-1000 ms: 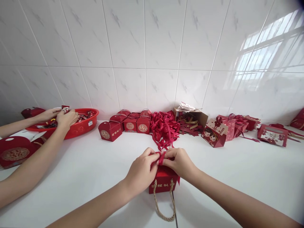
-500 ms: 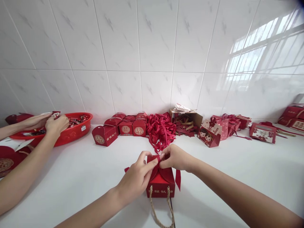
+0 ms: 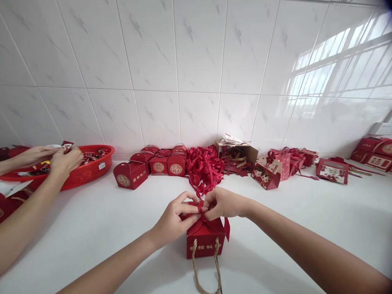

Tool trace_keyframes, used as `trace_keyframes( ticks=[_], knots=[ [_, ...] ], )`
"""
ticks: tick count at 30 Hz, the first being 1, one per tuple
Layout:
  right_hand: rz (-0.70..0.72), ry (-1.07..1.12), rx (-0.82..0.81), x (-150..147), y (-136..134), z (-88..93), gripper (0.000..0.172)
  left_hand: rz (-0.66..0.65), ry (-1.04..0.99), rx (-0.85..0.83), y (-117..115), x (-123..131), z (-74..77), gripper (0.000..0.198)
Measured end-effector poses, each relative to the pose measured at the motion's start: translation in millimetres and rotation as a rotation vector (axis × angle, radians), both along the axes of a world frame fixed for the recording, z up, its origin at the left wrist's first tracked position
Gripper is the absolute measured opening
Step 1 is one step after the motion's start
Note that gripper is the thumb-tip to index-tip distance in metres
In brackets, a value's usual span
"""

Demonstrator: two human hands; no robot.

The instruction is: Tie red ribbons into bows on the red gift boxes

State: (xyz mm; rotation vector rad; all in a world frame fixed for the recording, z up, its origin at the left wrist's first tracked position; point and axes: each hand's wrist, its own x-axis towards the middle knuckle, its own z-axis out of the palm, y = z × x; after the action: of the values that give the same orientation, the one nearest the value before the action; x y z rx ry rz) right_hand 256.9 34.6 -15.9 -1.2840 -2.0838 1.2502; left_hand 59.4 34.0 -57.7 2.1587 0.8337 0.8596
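Observation:
A small red gift box [image 3: 204,241] with gold characters stands upright on the white table in front of me, its rope handle [image 3: 196,275] hanging down toward me. On its top, a red ribbon [image 3: 227,229] is gathered, one tail dangling at the right side. My left hand [image 3: 176,216] pinches the ribbon from the left, thumb and fingers closed over the box top. From the right, my right hand [image 3: 225,204] pinches the same ribbon, its fingertips meeting the left ones. The knot or loop between them is mostly hidden by fingers.
Behind the box lie a heap of red ribbons [image 3: 204,165], several red boxes [image 3: 131,175] and a carton [image 3: 251,153] of strips. More gift boxes [image 3: 267,171] stand right. At left, a co-worker's hands [image 3: 65,159] hold a packet over a red basin [image 3: 88,175].
Both my hands stay at the box top, the fingers drawn slightly closer over the ribbon. The left ribbon tail is no longer visible. The whole view has shifted slightly.

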Motion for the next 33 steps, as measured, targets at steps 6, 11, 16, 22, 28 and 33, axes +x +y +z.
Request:
trace_keyframes(
  ticks=[6, 11, 16, 22, 28, 33],
  knots=[
    [-0.018, 0.027, 0.055, 3.6, -0.9, -9.3, 0.007, 0.073, -0.036, 0.080, -1.6, 3.6, -8.0, 0.023],
    [-0.052, 0.012, 0.081, 2.2, -3.9, -8.9, 0.006, 0.123, -0.089, 0.079, -4.8, 7.6, -9.7, 0.021],
    [-0.034, 0.029, 0.064, 4.8, -3.5, -9.3, 0.007, 0.176, -0.180, -0.088, -4.5, 1.7, -8.8, 0.015],
    [-0.032, -0.010, 0.092, 21.2, -11.0, -3.7, 0.005, 0.278, -0.045, -0.018, -1.3, -12.1, 9.8, 0.010],
    [-0.074, -0.189, 0.341, 24.9, -17.2, -3.4, 0.007, 0.188, 0.029, -0.051, 2.3, -13.4, 19.6, 0.012],
    [-0.109, -0.227, 0.486, 19.6, -22.4, -10.8, 0.011, 0.135, -0.001, -0.204, 3.5, -6.8, 21.5, 0.027]
  ],
)
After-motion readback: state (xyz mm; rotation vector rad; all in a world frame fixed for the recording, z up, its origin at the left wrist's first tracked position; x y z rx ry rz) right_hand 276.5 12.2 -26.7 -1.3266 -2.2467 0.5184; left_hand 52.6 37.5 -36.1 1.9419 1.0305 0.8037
